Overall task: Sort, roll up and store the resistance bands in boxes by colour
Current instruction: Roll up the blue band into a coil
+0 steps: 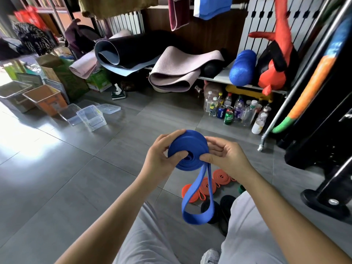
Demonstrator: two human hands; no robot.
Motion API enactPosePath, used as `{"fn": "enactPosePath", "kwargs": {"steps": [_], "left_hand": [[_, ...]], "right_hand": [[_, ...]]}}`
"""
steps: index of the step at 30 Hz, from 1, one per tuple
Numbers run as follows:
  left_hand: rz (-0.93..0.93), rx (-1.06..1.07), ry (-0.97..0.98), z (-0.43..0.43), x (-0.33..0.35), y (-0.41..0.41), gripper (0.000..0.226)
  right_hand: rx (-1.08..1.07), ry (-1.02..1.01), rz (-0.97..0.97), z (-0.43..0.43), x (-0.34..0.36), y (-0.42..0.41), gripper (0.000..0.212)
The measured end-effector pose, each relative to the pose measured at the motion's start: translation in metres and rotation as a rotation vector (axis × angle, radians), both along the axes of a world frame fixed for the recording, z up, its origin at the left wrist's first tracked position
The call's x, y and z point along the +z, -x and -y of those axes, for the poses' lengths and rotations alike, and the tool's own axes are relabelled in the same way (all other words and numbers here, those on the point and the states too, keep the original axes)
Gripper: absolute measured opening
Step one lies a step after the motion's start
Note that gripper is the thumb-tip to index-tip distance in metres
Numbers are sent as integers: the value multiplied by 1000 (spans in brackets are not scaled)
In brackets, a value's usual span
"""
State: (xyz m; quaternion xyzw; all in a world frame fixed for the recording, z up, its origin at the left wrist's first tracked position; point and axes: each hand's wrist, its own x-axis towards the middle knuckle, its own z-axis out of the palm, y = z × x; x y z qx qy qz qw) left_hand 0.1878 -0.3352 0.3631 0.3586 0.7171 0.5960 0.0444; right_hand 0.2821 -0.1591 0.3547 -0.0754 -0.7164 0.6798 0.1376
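Daylight glares off the floor (28, 134) at left; edges bend and blur.

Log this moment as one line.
phase: rolling | left hand: grips blue band coil | right hand: pinches coil | tail: hangs unrolled | orange bands: on floor

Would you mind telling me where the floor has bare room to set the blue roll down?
Bare floor lies left of the left hand, up to the clear boxes, and between those boxes and the bottles. Crowded: orange bands and black bands below the blue roll.
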Motion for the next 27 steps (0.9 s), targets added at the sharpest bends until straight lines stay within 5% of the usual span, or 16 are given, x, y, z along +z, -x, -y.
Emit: {"fn": "enactPosePath", "kwargs": {"steps": [7,13,15,20,27], "left_hand": [[182,32,-76,-2,-7,-9,51],[-624,-91,615,12,10,13,68],[-753,-93,692,11,13,14,67],[-358,-35,378,11,8,11,55],[142,78,-61,-2,10,-5,58]], "right_hand": [[-61,-41,-54,8,-4,0,46],[15,-108,19,9,-2,6,50],[29,-123,19,12,2,7,50],[23,-75,-8,8,13,8,58],[-175,119,-85,14,-3,-5,33]]}}
